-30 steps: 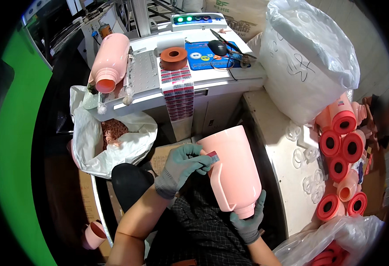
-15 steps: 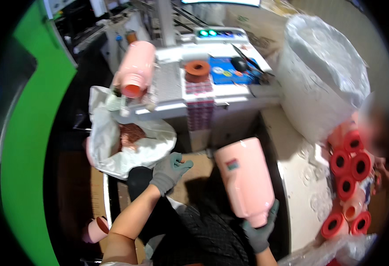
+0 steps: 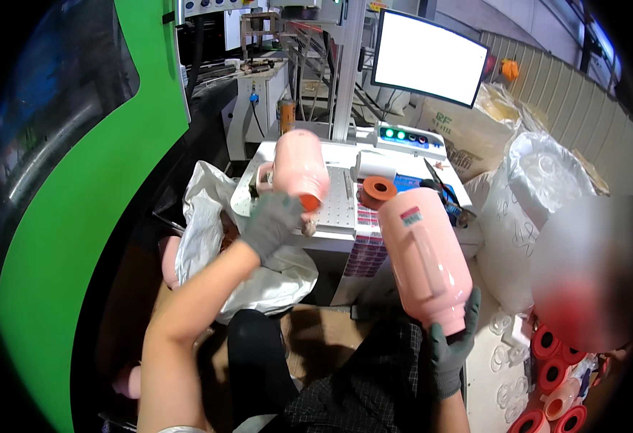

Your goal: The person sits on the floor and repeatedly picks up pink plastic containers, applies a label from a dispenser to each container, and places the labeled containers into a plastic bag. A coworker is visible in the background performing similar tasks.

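In the head view, we see a pink bottle (image 3: 443, 252) held neck down, tilted, its wide end leaning to the left. The right hand (image 3: 452, 350), in a grey glove, grips it from below, the fingers clamped on the neck and shoulder. Its handle (image 3: 421, 263) faces us, and just above this we note a small red and grey sticker (image 3: 411, 216).

The left hand (image 3: 273, 222), gloved alike, reaches to the mouth of a second bottle (image 3: 300, 159), which lies on the table (image 3: 329, 239) with its open end toward us. Blur covers the left fingers, so we cannot tell whether they are apart or closed on the rim.

To the right of the second bottle we find a brown roll (image 3: 368, 195), with a strip of labels (image 3: 365, 256) hanging over the front edge. Behind stand a box with lit green buttons (image 3: 412, 142) and a bright screen (image 3: 428, 58). A white bag (image 3: 276, 289) sags below the left hand; a fuller sack (image 3: 508, 249) stands to the right. At lower right we observe clear rings (image 3: 499, 322) and red rings (image 3: 552, 375), partly hidden by a blurred patch.
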`<state>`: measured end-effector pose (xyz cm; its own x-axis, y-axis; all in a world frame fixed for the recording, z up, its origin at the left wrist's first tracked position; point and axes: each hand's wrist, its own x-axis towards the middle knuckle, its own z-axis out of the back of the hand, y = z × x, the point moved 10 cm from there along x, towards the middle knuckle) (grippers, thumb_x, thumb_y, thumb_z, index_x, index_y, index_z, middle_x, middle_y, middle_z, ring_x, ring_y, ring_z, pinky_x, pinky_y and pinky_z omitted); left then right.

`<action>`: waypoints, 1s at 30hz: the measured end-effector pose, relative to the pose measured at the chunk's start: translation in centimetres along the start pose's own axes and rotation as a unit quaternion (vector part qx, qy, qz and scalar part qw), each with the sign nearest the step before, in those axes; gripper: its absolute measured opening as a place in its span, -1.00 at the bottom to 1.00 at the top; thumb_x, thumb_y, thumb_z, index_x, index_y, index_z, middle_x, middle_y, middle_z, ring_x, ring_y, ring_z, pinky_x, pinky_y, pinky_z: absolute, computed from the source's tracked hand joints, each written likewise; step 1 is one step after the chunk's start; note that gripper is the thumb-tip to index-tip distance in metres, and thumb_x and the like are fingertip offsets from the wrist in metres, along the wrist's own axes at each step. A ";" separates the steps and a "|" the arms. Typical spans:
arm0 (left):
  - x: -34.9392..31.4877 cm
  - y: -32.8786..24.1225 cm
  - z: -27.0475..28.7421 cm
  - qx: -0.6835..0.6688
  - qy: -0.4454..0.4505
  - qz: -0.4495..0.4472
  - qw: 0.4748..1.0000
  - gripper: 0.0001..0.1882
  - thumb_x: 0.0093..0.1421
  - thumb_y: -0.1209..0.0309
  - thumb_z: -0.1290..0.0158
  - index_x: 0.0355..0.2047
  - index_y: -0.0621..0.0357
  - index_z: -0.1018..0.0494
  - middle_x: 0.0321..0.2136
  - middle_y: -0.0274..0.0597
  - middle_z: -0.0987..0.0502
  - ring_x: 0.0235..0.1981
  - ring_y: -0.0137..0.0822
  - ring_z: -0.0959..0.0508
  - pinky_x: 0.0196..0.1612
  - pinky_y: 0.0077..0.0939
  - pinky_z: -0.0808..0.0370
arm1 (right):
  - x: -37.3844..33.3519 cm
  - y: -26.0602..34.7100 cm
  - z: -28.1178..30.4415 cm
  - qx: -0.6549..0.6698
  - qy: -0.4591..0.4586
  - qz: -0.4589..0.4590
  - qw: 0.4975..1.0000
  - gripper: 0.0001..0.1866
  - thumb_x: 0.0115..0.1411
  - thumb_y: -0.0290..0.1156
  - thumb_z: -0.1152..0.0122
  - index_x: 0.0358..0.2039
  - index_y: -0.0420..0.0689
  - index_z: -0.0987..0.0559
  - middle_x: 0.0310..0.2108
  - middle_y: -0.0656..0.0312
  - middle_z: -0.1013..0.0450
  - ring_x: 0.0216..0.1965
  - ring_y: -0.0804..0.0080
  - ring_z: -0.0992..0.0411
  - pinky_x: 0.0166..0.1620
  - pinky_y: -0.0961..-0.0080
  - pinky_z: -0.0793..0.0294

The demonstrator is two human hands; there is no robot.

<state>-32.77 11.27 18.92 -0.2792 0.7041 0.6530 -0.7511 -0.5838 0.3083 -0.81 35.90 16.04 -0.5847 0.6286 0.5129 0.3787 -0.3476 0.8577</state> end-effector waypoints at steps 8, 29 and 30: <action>-9.4 -14.2 21.4 -0.357 -0.022 -0.020 0.934 -0.78 0.19 0.22 -0.21 -0.19 -0.02 -0.61 -0.36 -0.35 -0.52 -0.44 -0.35 -0.55 -0.46 -0.37 -0.48 | 8.4 3.0 -20.5 -0.385 0.148 0.283 0.866 0.06 0.08 0.05 -0.51 0.53 0.22 -0.15 0.45 -0.29 -0.08 -0.05 -0.21 -0.61 -0.26 0.17 -0.68; -13.8 -16.7 13.9 -0.550 -0.096 0.166 0.813 -0.62 0.07 0.21 -0.25 -0.20 0.22 -0.60 -0.08 0.05 -0.57 -0.08 0.01 -0.57 -0.09 -0.20 -0.55 | 8.4 -6.2 -38.9 -0.383 0.018 0.345 0.857 -0.18 0.32 -0.20 -0.03 0.53 -0.08 -0.01 0.44 -0.36 -0.03 0.09 -0.19 -0.40 0.10 -0.11 -0.37; -14.1 -16.0 13.3 -0.531 -0.048 0.199 0.822 -0.58 0.06 0.21 -0.25 -0.13 0.21 -0.58 -0.07 0.02 -0.57 -0.10 -0.02 -0.58 -0.09 -0.21 -0.55 | 7.4 -3.8 -39.0 -0.367 0.094 0.323 0.867 -0.17 0.28 -0.17 -0.08 0.50 -0.12 -0.07 0.42 -0.39 -0.06 0.09 -0.20 -0.40 0.11 -0.09 -0.36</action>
<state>-8.84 5.25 13.98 -0.6187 0.4777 0.6237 -0.7248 -0.0408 -0.6877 -34.60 14.73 17.93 -0.5533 0.0366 0.8321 0.1522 -0.9778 0.1442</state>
